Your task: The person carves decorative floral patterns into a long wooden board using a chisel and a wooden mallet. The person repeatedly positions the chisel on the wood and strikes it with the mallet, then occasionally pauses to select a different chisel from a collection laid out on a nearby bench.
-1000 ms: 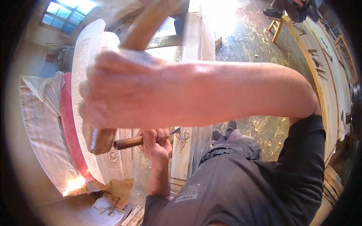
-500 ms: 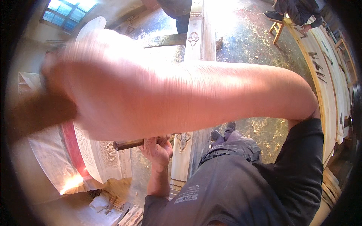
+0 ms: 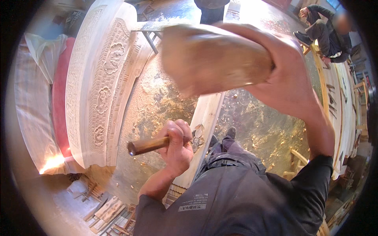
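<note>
In my left hand (image 3: 179, 147) is a chisel by its round brown wooden handle (image 3: 147, 146), fingers wrapped around it. Its blade end is hidden behind that hand, close to a flower carving (image 3: 199, 133) on a long pale wooden beam (image 3: 210, 108). My right hand (image 3: 289, 72) is raised above the beam and closed on a thick wooden mallet (image 3: 214, 55), smeared by motion. The mallet is well apart from the chisel handle and covers the middle part of the beam.
Left stands a large carved pale wood panel (image 3: 80, 84), beside red cloth (image 3: 61, 98) and plastic sheeting (image 3: 33, 106). Wood chips litter the floor (image 3: 153, 94). Several tools and wood pieces (image 3: 108, 212) lie lower left. Another person (image 3: 327, 35) sits far right by long boards (image 3: 338, 102).
My right arm, stretched across to the left before, has swung back to the right with the mallet. My left hand still holds the chisel. The view has shifted, showing more of the carved panel.
</note>
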Motion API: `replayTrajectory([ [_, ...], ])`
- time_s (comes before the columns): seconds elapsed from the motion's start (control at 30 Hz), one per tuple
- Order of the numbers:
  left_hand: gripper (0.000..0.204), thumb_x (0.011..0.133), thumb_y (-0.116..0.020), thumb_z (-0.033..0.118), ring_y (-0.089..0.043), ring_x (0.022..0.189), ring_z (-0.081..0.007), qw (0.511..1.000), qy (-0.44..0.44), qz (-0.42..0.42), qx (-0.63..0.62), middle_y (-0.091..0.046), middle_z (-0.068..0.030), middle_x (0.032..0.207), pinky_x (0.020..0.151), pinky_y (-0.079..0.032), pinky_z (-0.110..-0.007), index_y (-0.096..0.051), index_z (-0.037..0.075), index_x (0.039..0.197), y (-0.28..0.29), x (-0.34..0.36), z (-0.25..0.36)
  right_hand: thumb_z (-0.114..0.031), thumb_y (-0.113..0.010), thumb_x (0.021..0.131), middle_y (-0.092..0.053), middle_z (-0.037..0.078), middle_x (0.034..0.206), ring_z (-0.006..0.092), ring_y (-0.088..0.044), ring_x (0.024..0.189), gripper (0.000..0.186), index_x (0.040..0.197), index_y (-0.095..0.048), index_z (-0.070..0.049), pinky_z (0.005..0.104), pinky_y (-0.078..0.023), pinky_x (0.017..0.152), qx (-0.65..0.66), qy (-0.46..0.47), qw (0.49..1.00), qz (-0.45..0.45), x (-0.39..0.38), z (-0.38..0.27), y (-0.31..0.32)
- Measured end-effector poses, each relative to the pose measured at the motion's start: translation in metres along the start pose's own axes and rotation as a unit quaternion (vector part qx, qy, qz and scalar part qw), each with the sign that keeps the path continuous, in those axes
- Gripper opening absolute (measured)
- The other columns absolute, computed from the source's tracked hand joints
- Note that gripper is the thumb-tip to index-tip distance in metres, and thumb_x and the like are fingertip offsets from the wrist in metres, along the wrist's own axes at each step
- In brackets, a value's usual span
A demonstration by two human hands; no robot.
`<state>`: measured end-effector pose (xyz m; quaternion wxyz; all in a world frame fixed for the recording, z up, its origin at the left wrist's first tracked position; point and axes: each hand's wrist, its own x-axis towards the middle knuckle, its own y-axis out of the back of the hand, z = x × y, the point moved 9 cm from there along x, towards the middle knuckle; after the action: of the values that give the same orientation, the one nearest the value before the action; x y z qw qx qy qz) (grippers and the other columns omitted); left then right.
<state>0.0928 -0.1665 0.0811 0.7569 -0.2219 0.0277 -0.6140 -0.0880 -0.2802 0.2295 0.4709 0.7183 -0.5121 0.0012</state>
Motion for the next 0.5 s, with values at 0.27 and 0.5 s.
replayTrajectory([
  [0.27,0.048,0.110,-0.053,0.039,-0.023,0.050,-0.0077,0.986,0.157,0.055,-0.018,-0.026,0.0057,0.060,0.047,-0.019,-0.029,-0.038,0.015,0.072,0.008,0.038,-0.024,-0.013,-0.086,0.076,-0.075,0.016,0.108,0.0192,-0.073,0.097,0.056,0.128,-0.066,-0.001,0.0351,-0.056,0.087,0.036,-0.182,0.982,-0.020,-0.059,0.087,-0.019],
  [0.5,0.054,0.111,-0.044,0.049,-0.017,0.050,-0.0092,0.990,0.102,0.034,-0.095,-0.024,0.0041,0.059,0.048,-0.017,-0.030,-0.034,0.016,0.070,0.033,0.035,0.002,-0.011,-0.087,0.076,-0.072,0.006,0.099,0.0128,-0.065,0.093,0.047,0.116,-0.067,0.003,0.0305,-0.052,0.083,0.078,-0.357,0.931,0.006,-0.137,0.148,-0.022],
])
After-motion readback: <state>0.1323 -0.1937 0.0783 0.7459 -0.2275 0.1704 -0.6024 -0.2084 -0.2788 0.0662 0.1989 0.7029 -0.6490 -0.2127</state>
